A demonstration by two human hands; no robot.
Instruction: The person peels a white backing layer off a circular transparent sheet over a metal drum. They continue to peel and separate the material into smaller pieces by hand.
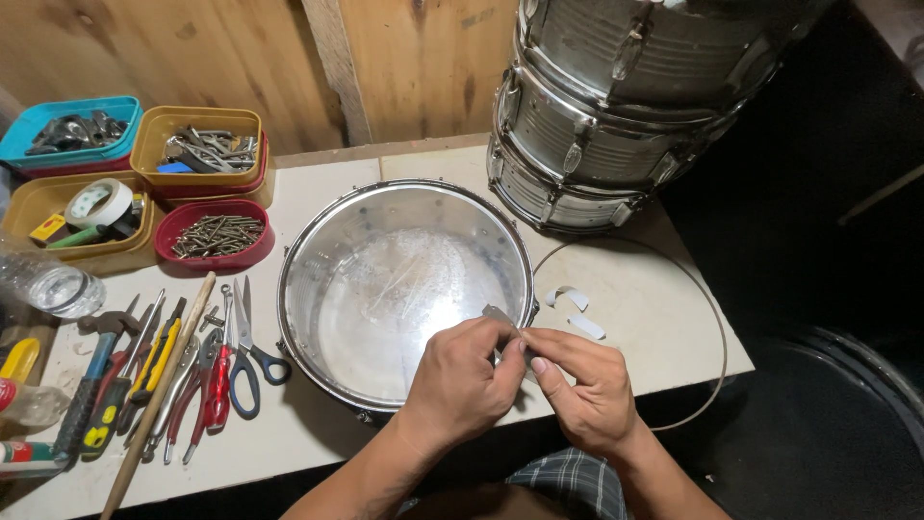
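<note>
Head view looked down on a pale worktop [318,453] set against a wooden wall. Largest of all was a stack of three chrome drum shells [616,106] at the back right; before it lay one open drum shell [404,289] on its side rim, bare inside, with no head on it. One thin wire hoop [707,318] curved round the worktop's right edge.

Left of the drum lay one row of hand tools [164,371], among them one hammer, one pair of blue-handled scissors [248,361], red-handled pliers, several screwdrivers and one long wooden stick [159,395]; their exact number could not be told. Four small trays [197,144] stood at the back left: one blue with metal parts, one yellow with lugs, one yellow with a tape roll, one red with screws. One clear plastic bottle [48,286] lay beside them.

Both hands met over the drum's near rim. The left hand [460,380] and right hand [587,385] had fingers pressed together, pinching one small grey strip [500,316] between them, just above the rim. Two white backing scraps [575,310] lay just right of the drum. By the look of it, the step in hand was peeling or readying a strip for the shell; the next move would call for a steady pinch and a clean lay against the metal
</note>
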